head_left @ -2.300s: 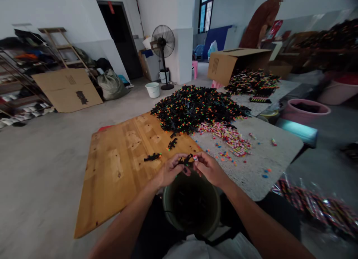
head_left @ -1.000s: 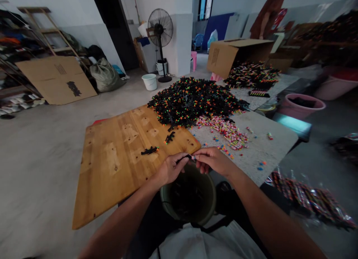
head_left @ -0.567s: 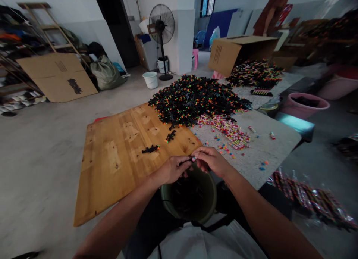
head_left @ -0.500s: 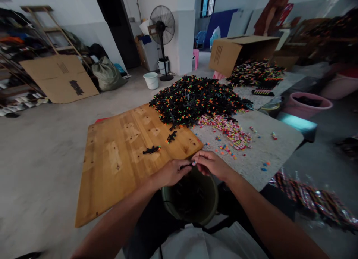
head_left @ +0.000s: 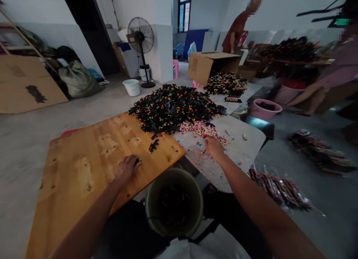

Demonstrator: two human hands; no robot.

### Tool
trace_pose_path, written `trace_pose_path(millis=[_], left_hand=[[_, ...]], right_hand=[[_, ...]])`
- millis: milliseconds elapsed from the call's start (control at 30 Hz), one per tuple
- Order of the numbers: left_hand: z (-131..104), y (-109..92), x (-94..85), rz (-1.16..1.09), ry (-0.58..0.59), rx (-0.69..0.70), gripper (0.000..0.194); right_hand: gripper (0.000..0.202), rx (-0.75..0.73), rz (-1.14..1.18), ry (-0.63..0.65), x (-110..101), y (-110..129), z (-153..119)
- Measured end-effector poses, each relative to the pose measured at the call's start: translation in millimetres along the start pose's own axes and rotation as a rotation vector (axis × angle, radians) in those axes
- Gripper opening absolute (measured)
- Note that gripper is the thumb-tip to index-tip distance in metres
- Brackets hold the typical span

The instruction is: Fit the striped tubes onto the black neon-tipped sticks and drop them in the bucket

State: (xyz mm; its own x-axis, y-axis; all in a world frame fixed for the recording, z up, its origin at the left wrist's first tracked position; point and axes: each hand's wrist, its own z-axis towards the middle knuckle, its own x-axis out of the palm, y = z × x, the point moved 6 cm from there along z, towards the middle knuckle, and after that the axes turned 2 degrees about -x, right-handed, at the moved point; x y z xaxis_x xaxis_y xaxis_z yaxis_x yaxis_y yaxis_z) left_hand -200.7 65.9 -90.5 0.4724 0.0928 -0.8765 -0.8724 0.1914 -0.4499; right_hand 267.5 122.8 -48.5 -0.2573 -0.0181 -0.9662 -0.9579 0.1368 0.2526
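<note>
My left hand (head_left: 126,170) rests on the wooden board, its fingers curled over a small black toy gun (head_left: 137,161) with a green tip. Most of that toy is hidden beneath the fingers. Another black toy gun (head_left: 153,145) lies on the board farther ahead. My right hand (head_left: 214,147) reaches to the near edge of a heap of pink-and-white candy-like tubes (head_left: 200,128) on the stone-grey tabletop. Its fingers are closed, and what they pinch is too small to make out. Loose coloured bits (head_left: 203,153) lie beside it. A large pile of black toy guns (head_left: 173,106) stands beyond both hands.
A green bucket (head_left: 199,214) with dark pieces inside stands between my legs. The wooden board (head_left: 69,169) lies left, the grey tabletop (head_left: 246,134) right. Bagged goods (head_left: 279,188) lie on the floor. A person (head_left: 236,31) is at the back; another (head_left: 332,74) is at right.
My hands, together above the bucket before, have parted. The left has gone to the toy gun on the board, the right to the tube heap. The view has swung right.
</note>
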Motion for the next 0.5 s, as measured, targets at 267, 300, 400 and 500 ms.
trace_pose_path(millis=[267, 300, 400, 500], left_hand=[[-9.2, -1.3, -10.4, -0.584, -0.208, -0.344, 0.032], [-9.9, -4.1, -8.7, -0.806, -0.202, -0.443, 0.032], [-11.6, -32.6, -5.4, -1.493, -0.114, -0.609, 0.027], [-11.5, -66.3, -18.3, -1.888, -0.069, -0.563, 0.018]], right_hand=[[0.036, -0.030, -0.087, 0.000, 16.2, 10.7, 46.6], [0.036, -0.047, -0.079, 0.005, 19.8, 18.3, 52.2], [0.035, -0.066, -0.044, 0.029, 29.1, 41.0, 67.4], [0.032, -0.031, -0.011, 0.035, 32.1, 54.5, 78.6]])
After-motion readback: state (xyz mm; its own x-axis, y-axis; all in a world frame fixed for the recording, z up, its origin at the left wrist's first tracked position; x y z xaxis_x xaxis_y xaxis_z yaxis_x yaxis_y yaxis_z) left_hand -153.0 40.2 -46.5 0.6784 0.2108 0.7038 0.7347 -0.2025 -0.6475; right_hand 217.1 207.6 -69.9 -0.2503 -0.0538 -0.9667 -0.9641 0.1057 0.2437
